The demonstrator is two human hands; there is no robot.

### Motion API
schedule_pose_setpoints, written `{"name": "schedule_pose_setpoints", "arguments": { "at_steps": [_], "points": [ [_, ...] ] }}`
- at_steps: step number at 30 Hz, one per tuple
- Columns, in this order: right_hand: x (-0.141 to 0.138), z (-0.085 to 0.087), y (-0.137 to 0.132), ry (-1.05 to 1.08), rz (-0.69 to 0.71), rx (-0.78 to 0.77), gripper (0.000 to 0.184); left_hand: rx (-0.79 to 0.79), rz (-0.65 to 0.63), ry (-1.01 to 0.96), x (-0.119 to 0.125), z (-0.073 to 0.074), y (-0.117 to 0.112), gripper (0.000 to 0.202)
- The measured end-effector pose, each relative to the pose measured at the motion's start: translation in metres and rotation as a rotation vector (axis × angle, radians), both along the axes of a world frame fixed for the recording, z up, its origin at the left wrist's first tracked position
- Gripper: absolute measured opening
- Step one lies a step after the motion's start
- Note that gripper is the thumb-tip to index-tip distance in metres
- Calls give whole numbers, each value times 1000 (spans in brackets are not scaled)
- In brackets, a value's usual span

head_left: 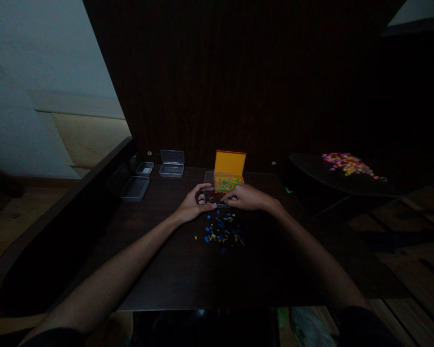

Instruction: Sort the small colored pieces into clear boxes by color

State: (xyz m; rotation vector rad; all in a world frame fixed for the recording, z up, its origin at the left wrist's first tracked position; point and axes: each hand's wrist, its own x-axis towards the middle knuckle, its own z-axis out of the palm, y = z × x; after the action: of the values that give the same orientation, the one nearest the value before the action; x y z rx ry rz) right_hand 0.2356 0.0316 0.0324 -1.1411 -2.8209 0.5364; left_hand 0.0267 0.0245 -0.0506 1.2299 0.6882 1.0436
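Note:
A small clear plastic box (214,198) with dark reddish pieces inside sits on the dark table. My left hand (194,204) curls round its left side and near edge. From the right, my right hand (246,197) rests on the box with its fingers bent over the rim. Just behind stands an open yellow box (230,169) holding small green and yellow pieces, lid upright. Several small blue and yellow pieces (222,232) lie scattered on the table below my hands.
Open clear plastic boxes lie at the back left: one (172,163), a smaller one (144,167), and a flat one (133,188). A pile of pink and yellow pieces (348,163) sits on a dark surface to the right. A raised dark rail (75,185) borders the table's left.

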Motion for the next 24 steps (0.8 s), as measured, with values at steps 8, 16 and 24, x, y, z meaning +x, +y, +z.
{"name": "schedule_pose_setpoints", "arguments": {
  "at_steps": [8,16,24],
  "points": [
    [4,9,-6,-15,-40,-27,38,-9,-1,-14,1,0,0,67],
    [2,5,-7,-42,-16,-56,33,-1,6,4,0,-1,0,67],
    [-2,8,-9,-80,-23,-32,34,5,7,23,0,1,0,68]
  ]
}}
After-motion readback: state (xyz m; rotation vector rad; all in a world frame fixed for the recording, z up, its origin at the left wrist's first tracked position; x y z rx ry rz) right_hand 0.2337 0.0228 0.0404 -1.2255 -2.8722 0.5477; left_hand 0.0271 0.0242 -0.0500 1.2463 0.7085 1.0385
